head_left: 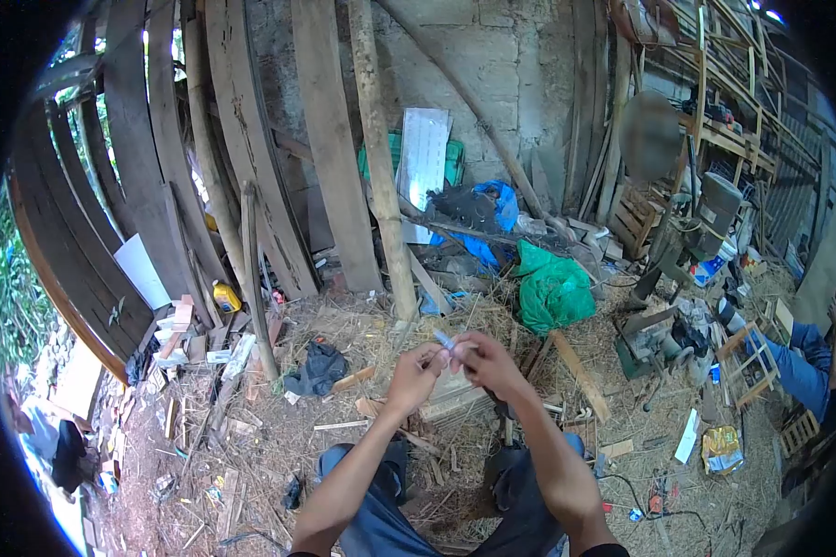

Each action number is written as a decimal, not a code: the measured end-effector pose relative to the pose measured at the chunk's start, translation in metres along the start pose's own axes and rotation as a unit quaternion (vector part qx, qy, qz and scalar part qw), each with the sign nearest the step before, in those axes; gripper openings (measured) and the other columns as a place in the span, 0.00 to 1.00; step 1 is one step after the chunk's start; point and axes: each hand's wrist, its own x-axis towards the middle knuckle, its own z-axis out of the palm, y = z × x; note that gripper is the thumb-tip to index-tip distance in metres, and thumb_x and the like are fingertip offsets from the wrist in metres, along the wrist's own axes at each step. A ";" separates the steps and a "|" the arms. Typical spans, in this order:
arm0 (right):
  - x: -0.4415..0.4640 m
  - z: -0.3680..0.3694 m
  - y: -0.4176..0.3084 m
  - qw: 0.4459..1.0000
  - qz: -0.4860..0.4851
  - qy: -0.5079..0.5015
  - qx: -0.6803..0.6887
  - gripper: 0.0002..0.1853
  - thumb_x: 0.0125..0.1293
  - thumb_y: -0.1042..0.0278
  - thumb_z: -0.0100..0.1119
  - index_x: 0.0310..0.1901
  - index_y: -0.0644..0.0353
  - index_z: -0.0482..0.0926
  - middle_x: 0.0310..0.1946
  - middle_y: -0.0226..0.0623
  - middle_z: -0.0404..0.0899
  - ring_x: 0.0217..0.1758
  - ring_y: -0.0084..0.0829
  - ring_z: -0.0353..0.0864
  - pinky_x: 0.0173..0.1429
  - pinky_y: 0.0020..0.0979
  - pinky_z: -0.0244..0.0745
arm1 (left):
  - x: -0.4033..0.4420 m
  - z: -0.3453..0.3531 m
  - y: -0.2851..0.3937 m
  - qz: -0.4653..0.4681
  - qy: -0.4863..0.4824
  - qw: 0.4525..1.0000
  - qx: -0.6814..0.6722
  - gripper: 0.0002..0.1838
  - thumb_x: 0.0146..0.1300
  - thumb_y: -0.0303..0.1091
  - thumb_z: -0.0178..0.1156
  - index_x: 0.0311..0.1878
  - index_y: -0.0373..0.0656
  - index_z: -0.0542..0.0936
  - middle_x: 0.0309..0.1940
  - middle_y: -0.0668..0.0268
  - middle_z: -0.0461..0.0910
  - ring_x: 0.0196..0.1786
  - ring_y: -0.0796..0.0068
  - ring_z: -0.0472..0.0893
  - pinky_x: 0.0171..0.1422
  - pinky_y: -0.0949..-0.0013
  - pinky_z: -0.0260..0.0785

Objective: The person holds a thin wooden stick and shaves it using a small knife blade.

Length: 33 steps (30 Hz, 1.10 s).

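Observation:
My left hand point(416, 374) and my right hand point(489, 364) meet in front of me, above my knees. Both are closed, with fingertips pinched close together. Between them sits a small pale bluish-white piece point(444, 341), its end sticking up past the fingers. It is too small to tell its kind, and my fingers cover the rest. Below the hands lie wooden boards point(450, 406) on ground strewn with shavings. My knees in dark blue trousers point(381, 506) are at either side.
Tall planks point(330, 139) and a pole point(381, 176) lean against the block wall. A green sack point(553, 295), dark plastic point(318, 369) and a yellow bottle point(226, 297) lie around. Another person in blue trousers point(803, 369) is at far right, near a small wooden frame point(751, 365).

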 end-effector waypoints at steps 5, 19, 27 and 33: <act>0.012 -0.018 0.000 1.000 0.026 0.000 0.015 0.11 0.69 0.63 0.53 0.41 0.64 0.77 0.24 0.27 0.75 0.15 0.13 0.60 0.17 0.19 0.52 | -0.002 0.000 0.004 -0.045 -0.040 0.997 -0.043 0.11 0.66 0.36 0.57 0.42 0.37 0.80 0.28 0.69 0.79 0.30 0.82 0.73 0.37 0.74 0.66; 0.010 -0.038 -0.008 0.994 0.032 0.051 0.088 0.06 0.68 0.65 0.55 0.38 0.59 0.74 0.23 0.25 0.73 0.17 0.14 0.61 0.19 0.19 0.53 | -0.004 -0.005 -0.010 0.019 0.000 0.999 0.031 0.07 0.63 0.30 0.58 0.38 0.38 0.81 0.26 0.62 0.81 0.28 0.73 0.78 0.34 0.69 0.68; 0.012 -0.021 -0.014 0.996 0.043 0.058 0.056 0.08 0.68 0.66 0.54 0.36 0.62 0.75 0.23 0.25 0.72 0.16 0.14 0.59 0.19 0.20 0.49 | -0.009 -0.004 0.001 0.100 0.036 0.991 0.076 0.05 0.59 0.26 0.60 0.37 0.35 0.80 0.27 0.55 0.79 0.28 0.62 0.78 0.34 0.67 0.67; 0.003 -0.032 -0.007 0.994 0.050 0.078 0.063 0.06 0.67 0.66 0.55 0.38 0.59 0.74 0.24 0.24 0.72 0.17 0.14 0.60 0.18 0.20 0.52 | -0.007 -0.008 -0.001 0.089 0.014 0.991 0.103 0.04 0.60 0.25 0.60 0.37 0.35 0.79 0.27 0.58 0.79 0.27 0.68 0.77 0.33 0.69 0.67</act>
